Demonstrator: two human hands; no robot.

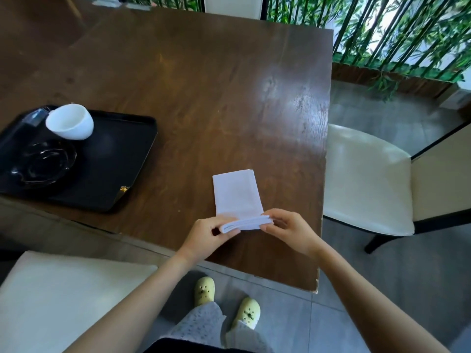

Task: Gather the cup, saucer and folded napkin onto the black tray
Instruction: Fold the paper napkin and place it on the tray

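At far left we see a black tray [114, 159] lying on the dark wooden table [204, 85], near its front edge; on the tray's left part rests a dark glass saucer [43, 161], and just behind it a white cup [70, 122], tilted, its mouth turned toward us; we cannot tell whether cup and saucer touch. Well to the right of the tray, near the table's front right corner, lies the folded white napkin [237, 194], its far part flat on the wood, its near edge raised; the left hand [206, 233] pinches that edge's left corner between thumb and curled fingers, and the right hand [288, 230] pinches the right corner likewise. At far right a cream chair [364, 179] stands beside the table.
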